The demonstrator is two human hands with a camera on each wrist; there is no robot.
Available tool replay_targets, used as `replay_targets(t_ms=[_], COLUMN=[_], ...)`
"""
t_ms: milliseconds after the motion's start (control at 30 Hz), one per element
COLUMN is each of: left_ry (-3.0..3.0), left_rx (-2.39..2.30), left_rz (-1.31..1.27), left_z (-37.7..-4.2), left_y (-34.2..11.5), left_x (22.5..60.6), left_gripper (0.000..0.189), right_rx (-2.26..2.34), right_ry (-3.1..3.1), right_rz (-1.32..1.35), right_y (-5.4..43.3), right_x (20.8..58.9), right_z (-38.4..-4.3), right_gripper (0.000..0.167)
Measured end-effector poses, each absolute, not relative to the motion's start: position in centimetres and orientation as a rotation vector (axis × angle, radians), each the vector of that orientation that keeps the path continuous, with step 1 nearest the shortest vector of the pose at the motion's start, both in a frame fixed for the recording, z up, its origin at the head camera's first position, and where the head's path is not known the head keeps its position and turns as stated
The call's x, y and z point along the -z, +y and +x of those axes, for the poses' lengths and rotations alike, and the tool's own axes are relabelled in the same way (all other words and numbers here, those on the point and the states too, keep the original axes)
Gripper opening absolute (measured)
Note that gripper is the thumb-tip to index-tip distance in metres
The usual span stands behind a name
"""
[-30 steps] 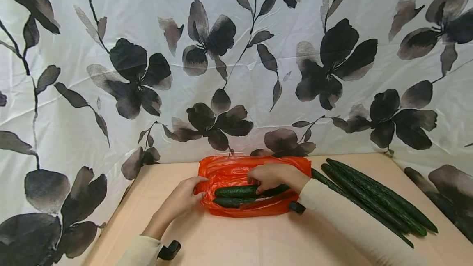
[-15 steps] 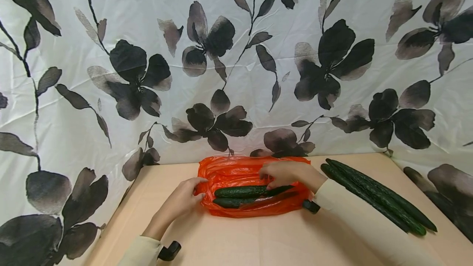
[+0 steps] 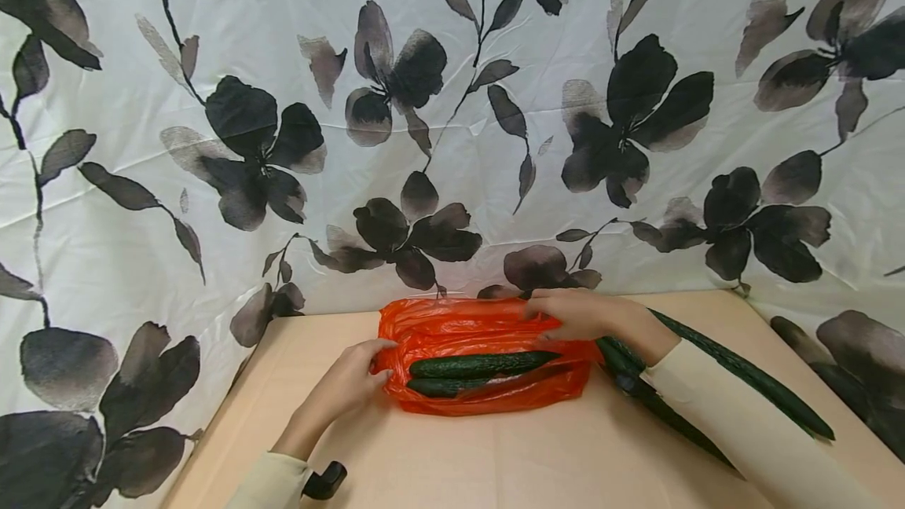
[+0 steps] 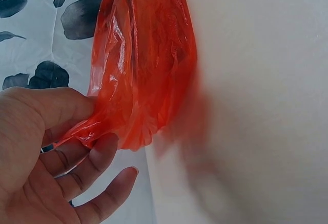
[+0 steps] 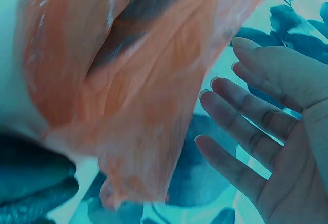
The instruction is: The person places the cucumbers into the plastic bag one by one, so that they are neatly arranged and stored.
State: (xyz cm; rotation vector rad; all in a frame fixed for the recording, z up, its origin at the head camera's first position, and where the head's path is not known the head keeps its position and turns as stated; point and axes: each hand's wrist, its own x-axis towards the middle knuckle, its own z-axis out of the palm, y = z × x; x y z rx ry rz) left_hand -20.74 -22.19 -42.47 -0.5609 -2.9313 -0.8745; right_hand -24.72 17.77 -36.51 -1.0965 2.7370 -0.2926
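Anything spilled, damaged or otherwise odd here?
No spill or damage visible. The thin red plastic bag, holding long green cucumbers, is wrinkled. Only the right wrist view looks odd: teal-tinted, unlike the others.

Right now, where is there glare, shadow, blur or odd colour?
Head: shine on the red bag, soft shadows on the table; left wrist: bright streaks, a blurred reddish shadow beside the bag; right wrist: blue-green cast, blurred cucumbers at lower left.

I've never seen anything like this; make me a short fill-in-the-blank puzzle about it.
The hand pinching the plastic bag is the person's ____ one.
The right hand holds ____.
Loose cucumbers lie on the table, to the bag's ____.
The cloth behind shows printed leaves and ____.

Missing words: left, nothing, right, flowers.
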Motion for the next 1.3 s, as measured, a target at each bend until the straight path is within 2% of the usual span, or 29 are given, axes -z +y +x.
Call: replay_targets(t_ms=[367,667,967,1300], left_ry=[-2.933,-2.926,-2.917,-2.929], left_rx=[0.87,0.853,0.854,0.868], left_rz=[-0.569,-0.568,-0.578,-0.572], left_z=[-20.8,-20.8,-20.9,-20.9], left_y=[-22.2,-22.4,-22.4,-22.5], left_x=[42.0,42.1,42.2,42.3], left_gripper=[0.041,0.041,0.04,0.041], right_rx=[0.27,0.355,0.366,0.448], right_ry=[2.851,2.966,2.962,2.903], right_rz=[-1.116,-1.081,-0.989,-0.852], right_y=[21.9,24.7,27.8,31.3], right_x=[35.9,35.9,35.7,36.6], right_z=[-23.5,-22.6,-21.8,-21.8], right_gripper=[0.035,0.041,0.042,0.05])
